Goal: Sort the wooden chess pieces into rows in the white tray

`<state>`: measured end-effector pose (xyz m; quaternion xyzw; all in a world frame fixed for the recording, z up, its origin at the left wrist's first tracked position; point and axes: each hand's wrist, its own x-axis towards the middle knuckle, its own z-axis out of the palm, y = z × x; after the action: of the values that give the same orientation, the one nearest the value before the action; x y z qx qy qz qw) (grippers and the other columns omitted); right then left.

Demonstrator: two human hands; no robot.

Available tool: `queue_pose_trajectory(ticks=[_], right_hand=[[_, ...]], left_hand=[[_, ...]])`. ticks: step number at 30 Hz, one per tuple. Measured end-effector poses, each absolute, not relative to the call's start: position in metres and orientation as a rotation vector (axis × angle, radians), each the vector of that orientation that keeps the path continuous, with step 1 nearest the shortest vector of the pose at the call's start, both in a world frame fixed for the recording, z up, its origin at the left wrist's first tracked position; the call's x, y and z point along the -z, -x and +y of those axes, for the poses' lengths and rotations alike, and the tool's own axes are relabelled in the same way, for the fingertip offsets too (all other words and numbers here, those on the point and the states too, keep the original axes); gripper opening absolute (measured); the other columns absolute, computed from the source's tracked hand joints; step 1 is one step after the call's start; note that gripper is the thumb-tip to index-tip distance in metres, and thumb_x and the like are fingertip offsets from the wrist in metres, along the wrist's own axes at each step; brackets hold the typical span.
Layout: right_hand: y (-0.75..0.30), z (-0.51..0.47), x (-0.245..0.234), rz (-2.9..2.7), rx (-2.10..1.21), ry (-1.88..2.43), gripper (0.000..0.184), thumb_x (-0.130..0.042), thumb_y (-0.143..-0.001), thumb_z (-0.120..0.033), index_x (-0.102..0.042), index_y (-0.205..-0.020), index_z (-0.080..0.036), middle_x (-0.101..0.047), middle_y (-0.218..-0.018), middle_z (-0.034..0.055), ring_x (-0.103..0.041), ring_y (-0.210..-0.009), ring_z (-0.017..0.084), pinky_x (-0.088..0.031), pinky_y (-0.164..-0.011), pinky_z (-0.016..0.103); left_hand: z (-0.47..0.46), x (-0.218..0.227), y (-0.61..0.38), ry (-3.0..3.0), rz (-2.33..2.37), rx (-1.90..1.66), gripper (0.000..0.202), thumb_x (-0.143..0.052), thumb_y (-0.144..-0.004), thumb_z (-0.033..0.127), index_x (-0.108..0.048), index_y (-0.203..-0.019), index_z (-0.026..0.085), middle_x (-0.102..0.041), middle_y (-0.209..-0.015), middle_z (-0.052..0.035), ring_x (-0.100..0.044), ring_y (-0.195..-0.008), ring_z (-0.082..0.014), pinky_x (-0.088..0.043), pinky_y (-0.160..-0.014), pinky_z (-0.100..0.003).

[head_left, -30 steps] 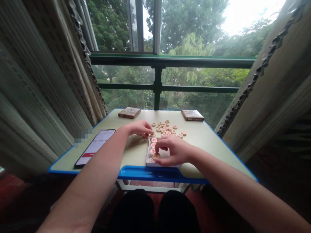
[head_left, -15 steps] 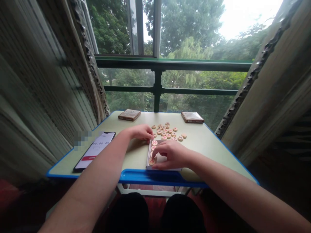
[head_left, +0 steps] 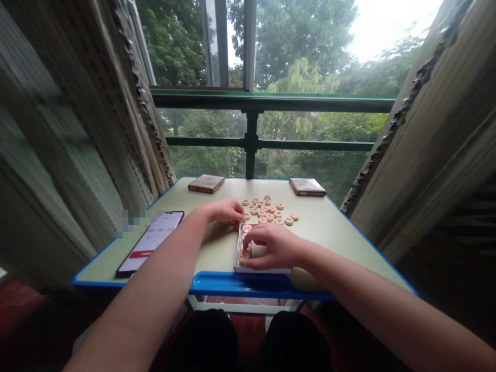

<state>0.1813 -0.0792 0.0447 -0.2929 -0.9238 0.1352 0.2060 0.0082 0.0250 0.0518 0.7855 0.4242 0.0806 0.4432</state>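
Observation:
A small white tray (head_left: 263, 269) lies near the front edge of the pale desk (head_left: 333, 227). A column of round wooden chess pieces (head_left: 244, 254) with red characters fills its left side. My right hand (head_left: 273, 247) rests curled over the tray, its fingertips touching the pieces in that column. My left hand (head_left: 225, 211) lies just beyond the tray's far left corner, fingers curled down on the desk beside a loose pile of pieces (head_left: 267, 210). What lies under its fingers is hidden.
A phone (head_left: 151, 242) showing a running timer lies at the desk's left. Two flat brown boxes (head_left: 206, 183) (head_left: 307, 187) sit at the far edge by the window railing. Curtains hang on both sides. A blue rim (head_left: 248, 283) runs along the front.
My right hand has slid slightly toward me along the column of pieces in the tray. My left hand has barely moved. The view shifted a little.

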Motion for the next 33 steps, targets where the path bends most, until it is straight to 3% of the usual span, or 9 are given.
queue_pose_trajectory(ticks=[7,13,18,22,33], right_hand=[[-0.182,-0.079,-0.048,-2.612,-0.439,0.76,0.021,-0.067,-0.071,-0.032,-0.069,-0.086,-0.017,-0.066,-0.077,0.0028,-0.056,-0.066,0.012,-0.043,-0.064,0.023],[-0.182,-0.079,-0.046,-2.579,-0.392,0.65,0.017,-0.061,-0.075,-0.025,-0.07,-0.086,-0.016,-0.065,-0.076,0.0032,-0.055,-0.064,0.011,-0.043,-0.063,0.022],[-0.182,-0.078,-0.045,-2.595,-0.342,0.693,0.016,-0.063,-0.073,-0.028,-0.069,-0.083,-0.017,-0.065,-0.077,0.0033,-0.056,-0.066,0.012,-0.044,-0.064,0.023],[-0.182,-0.079,-0.045,-2.614,-0.337,0.703,0.016,-0.063,-0.073,-0.027,-0.069,-0.084,-0.017,-0.065,-0.076,0.0027,-0.057,-0.067,0.012,-0.044,-0.064,0.023],[-0.188,-0.077,-0.048,-2.585,-0.402,0.673,0.017,-0.059,-0.076,-0.023,-0.07,-0.087,-0.016,-0.064,-0.075,0.0041,-0.053,-0.061,0.011,-0.042,-0.06,0.022]], left_hand=[[0.033,-0.046,-0.007,-2.008,1.032,-0.215,0.037,-0.07,-0.058,0.048,-0.066,-0.07,0.013,-0.059,-0.055,-0.0006,-0.045,-0.049,-0.0091,-0.031,-0.046,-0.022],[0.03,-0.048,-0.009,-2.053,1.038,-0.262,0.028,-0.065,-0.063,0.04,-0.065,-0.069,0.013,-0.061,-0.055,-0.0025,-0.047,-0.049,-0.0099,-0.032,-0.048,-0.022],[0.037,-0.048,-0.009,-2.067,1.241,-0.752,0.022,-0.059,-0.066,0.034,-0.064,-0.066,0.012,-0.056,-0.05,0.0,-0.044,-0.045,-0.0095,-0.032,-0.047,-0.023],[0.048,-0.045,-0.006,-2.108,1.353,-1.137,0.024,-0.058,-0.066,0.035,-0.064,-0.063,0.012,-0.057,-0.053,-0.0003,-0.049,-0.052,-0.0116,-0.035,-0.052,-0.024],[0.056,-0.037,-0.003,-2.194,1.399,-1.203,0.028,-0.055,-0.068,0.039,-0.065,-0.065,0.013,-0.057,-0.054,-0.0011,-0.048,-0.053,-0.0123,-0.035,-0.053,-0.025]])
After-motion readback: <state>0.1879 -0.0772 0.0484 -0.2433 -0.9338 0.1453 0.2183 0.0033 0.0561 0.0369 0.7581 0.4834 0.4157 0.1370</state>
